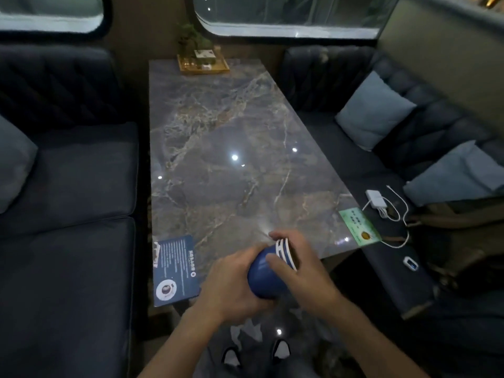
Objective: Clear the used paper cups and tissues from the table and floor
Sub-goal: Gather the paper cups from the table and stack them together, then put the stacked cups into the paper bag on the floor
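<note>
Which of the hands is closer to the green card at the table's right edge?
Right. The right hand grips the cup stack's rims, nearer the green card; the left hand holds the base, farther away.

Head camera looks forward and down over the table (231, 137).

Lighting: dim, bluish. Glare: small white ceiling-light spots on glossy table (218, 137). Focus: soft throughout; windows (286, 15) blurred. Edges: wide-angle bending.

Print on blue card (176, 270) and green card (359, 226) too blurred to read
</note>
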A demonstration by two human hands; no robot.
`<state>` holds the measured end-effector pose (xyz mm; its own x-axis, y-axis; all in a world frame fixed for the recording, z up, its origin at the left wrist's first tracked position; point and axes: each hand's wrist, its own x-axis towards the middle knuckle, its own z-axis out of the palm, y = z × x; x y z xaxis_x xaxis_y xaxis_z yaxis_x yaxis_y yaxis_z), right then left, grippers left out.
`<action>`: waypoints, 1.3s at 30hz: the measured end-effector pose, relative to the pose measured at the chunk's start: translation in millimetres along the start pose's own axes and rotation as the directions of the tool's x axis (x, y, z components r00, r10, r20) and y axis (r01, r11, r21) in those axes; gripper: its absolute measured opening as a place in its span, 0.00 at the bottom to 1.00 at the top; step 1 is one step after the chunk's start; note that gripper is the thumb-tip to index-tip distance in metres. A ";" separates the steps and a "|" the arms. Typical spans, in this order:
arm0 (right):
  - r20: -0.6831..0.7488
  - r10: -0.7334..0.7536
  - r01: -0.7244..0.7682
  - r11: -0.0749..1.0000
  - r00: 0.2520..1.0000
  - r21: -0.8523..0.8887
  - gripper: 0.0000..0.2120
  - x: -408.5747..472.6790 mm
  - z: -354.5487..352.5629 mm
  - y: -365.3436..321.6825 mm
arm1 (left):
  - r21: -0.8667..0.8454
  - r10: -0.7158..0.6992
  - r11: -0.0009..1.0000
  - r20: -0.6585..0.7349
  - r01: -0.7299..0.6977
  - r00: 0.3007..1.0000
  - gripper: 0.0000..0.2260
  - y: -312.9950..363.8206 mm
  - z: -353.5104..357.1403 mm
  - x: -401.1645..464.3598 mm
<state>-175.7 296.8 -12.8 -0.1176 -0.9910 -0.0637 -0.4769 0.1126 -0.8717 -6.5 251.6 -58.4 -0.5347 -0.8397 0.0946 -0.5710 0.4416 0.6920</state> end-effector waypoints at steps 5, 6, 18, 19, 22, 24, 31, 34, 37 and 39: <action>-0.058 0.006 -0.005 1.000 0.998 0.021 0.15 -17.8 -12.6 9.5 | -0.040 0.011 0.999 0.078 -0.008 0.997 0.37 20.5 17.6 2.5; -0.067 -0.002 0.004 1.000 0.998 0.031 0.15 -21.6 -17.5 12.4 | -0.046 0.016 0.999 0.090 -0.012 0.996 0.37 25.3 21.3 2.8; -0.258 0.074 -0.049 0.993 0.963 0.104 0.17 -110.7 -85.6 69.0 | -0.039 0.156 0.988 0.236 -0.151 0.959 0.34 118.2 87.2 -10.4; -0.277 0.081 -0.050 0.992 0.957 0.115 0.17 -122.7 -92.7 74.8 | -0.043 0.168 0.986 0.259 -0.163 0.951 0.34 128.0 96.0 -14.0; -0.337 0.116 -0.060 0.983 0.934 0.173 0.19 -160.8 -114.6 93.1 | -0.037 0.211 0.977 0.324 -0.210 0.922 0.37 154.9 123.7 -25.4; -0.363 0.135 -0.060 0.976 0.922 0.210 0.17 -185.8 -128.4 107.3 | -0.021 0.244 0.967 0.359 -0.254 0.901 0.39 171.0 142.8 -33.1; -0.435 0.248 -0.100 0.937 0.866 0.334 0.15 -269.7 -170.2 161.4 | -0.043 0.295 0.950 0.451 -0.310 0.842 0.42 226.2 204.4 -66.6; -0.486 0.307 -0.107 0.912 0.818 0.396 0.13 -299.5 -188.3 182.7 | -0.103 0.224 0.975 0.444 -0.199 0.867 0.40 235.2 220.7 -77.4; -0.528 0.379 -0.123 0.882 0.760 0.456 0.11 -320.4 -201.8 203.2 | -0.298 0.033 0.950 0.394 0.094 0.918 0.32 230.9 234.9 -85.1; -0.531 0.435 -0.141 0.852 0.727 0.505 0.10 -329.9 -206.0 216.8 | -0.442 -0.088 0.839 0.466 0.318 0.880 0.28 225.2 248.1 -88.1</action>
<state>-419.7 663.0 -80.7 -0.7556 -0.6332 -0.1675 0.0499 0.1994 -0.9787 -242.5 503.4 -88.5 -0.7109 -0.6306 -0.3114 -0.3735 -0.0366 0.9269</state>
